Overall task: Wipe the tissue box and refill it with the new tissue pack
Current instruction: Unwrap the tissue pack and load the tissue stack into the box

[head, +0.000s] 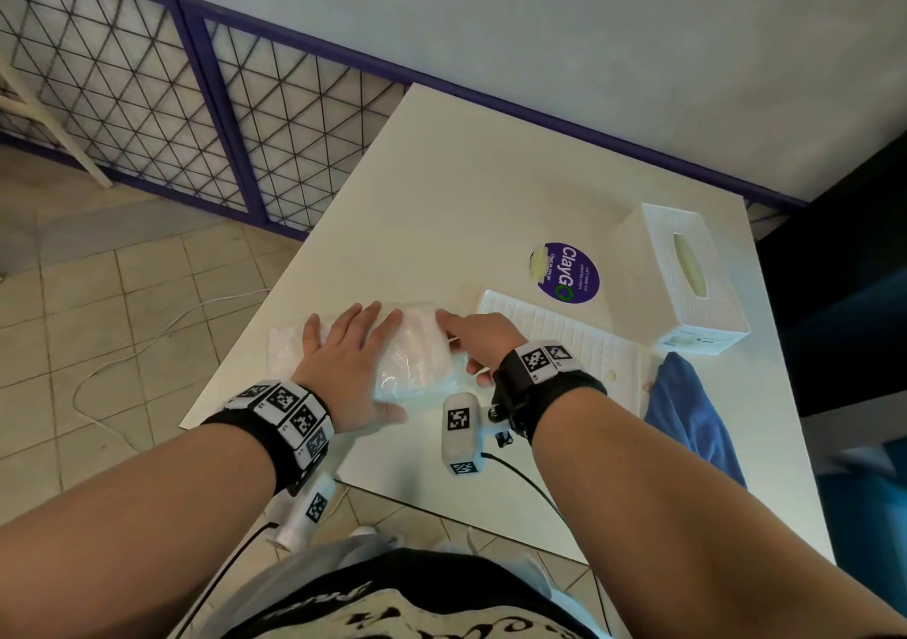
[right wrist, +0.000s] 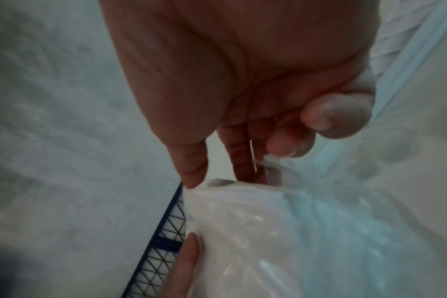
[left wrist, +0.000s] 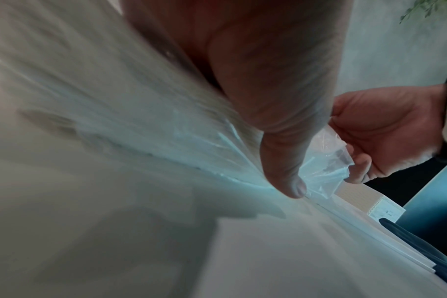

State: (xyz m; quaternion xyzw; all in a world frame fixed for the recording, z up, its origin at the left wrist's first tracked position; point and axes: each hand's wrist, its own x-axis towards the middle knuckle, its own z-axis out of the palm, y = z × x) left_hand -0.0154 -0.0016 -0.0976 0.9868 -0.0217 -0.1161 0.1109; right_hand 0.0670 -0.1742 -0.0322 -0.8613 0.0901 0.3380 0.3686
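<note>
The step in hand looks like opening the new tissue pack [head: 417,358], with the refill not yet begun. The left hand [head: 351,368] lies flat on the pack, its 4 fingers straight and spread, pinning the soft white stack to the table [head: 466,186]. Just beyond those fingertips, the right hand [head: 478,339] pinches the loose end of the clear, crinkled wrapper between thumb and curled fingers; the left wrist view shows the film bunched in that pinch.

Past the right hand's knuckles lies a flat white ribbed panel [head: 564,339], probably the box's base, and beyond it the white textured tissue box [head: 687,275] stands with its oval slot up. A blue cloth [head: 687,417] lies beside the right wrist.

Next, the thin plastic likely needs a steady pull away from the pinned stack.
</note>
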